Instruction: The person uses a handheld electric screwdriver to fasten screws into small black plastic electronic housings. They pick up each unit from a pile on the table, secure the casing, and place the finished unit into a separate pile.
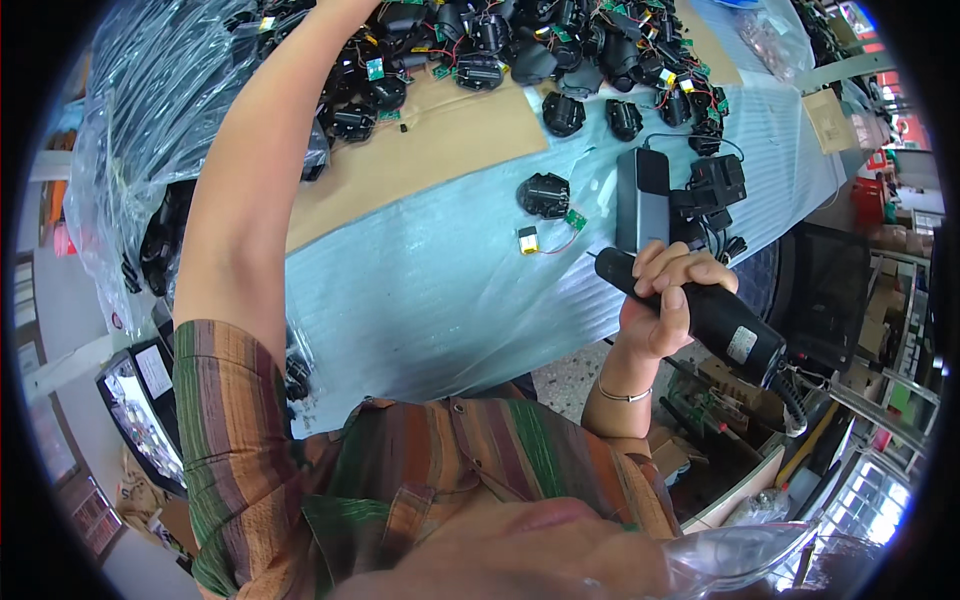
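Note:
My right hand [680, 290] is wrapped around a black electric screwdriver [725, 322] with a coiled cord, its bit pointing left over the table. Just left of the bit lies a round black plastic housing [544, 196], wired to a small green circuit board [576, 219] and a silver battery [528, 239]. My left arm stretches far forward to a pile of similar black housings [480, 72]. Only the base of my left hand [345, 10] shows at the upper edge; its fingers are out of the picture.
A grey-black box-shaped device [642, 200] stands beyond the screwdriver, with a black corded block [715, 185] beside it. Cardboard [440, 140] lies under part of the pile. Clear plastic wrap [165, 110] covers the left side. A bag [778, 45] sits at the far right.

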Demonstrator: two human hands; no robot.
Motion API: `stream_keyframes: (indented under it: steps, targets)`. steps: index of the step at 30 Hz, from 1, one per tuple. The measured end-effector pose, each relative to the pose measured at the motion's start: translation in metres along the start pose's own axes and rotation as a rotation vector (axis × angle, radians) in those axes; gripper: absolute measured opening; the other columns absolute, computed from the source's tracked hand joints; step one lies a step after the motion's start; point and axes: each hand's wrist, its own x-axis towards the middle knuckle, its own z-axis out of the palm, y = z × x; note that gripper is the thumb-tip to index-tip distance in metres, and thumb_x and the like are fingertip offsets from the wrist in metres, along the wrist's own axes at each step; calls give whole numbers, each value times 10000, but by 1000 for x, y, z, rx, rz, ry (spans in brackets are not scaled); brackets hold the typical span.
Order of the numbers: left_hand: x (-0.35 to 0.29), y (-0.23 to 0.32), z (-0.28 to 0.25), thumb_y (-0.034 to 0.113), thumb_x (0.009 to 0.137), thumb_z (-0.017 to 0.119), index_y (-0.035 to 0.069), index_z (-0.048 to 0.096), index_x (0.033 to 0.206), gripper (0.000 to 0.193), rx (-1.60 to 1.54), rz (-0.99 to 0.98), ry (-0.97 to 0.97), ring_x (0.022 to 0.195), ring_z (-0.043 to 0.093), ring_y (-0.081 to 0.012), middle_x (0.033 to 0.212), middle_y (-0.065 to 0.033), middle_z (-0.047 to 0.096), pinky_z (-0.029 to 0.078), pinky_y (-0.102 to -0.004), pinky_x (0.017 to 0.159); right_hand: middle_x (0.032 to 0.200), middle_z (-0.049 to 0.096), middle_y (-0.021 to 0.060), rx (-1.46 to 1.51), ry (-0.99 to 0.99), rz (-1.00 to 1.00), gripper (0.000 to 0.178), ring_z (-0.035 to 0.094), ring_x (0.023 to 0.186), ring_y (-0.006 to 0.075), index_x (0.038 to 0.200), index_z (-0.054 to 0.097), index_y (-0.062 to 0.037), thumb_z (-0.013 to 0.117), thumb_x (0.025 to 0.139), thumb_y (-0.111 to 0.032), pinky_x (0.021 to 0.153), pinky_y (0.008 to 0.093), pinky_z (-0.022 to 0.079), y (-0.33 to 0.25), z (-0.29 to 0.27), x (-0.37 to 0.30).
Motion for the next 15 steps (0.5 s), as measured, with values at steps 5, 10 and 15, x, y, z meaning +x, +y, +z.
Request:
stream_keyframes:
  steps: [5,10,15]
  targets:
    - [-5,-16,25,269,837,665,113,591,1136,345,112,117,73,1173,463,-412,1306,-150,455,438,-475,918,675,468,50,-26,40,4,334,471,546,158,1028,449,-66,679,787,-67,536,311,429,3,-2,-2]
    - [-86,46,4,193,758,767,106,669,1033,304,-488,228,-486,1070,583,-271,1131,-113,622,477,-354,872,711,486,57,-24,-30,-21,267,461,562,152,1026,476,-63,584,782,-67,530,319,395,4,0,0]
    - [-197,96,-13,274,727,767,117,623,1137,463,-580,553,-661,1072,572,-290,1102,-83,634,461,-400,906,716,493,57,91,-50,12,285,468,558,152,1029,477,-66,617,782,-70,530,314,403,-6,12,-4]
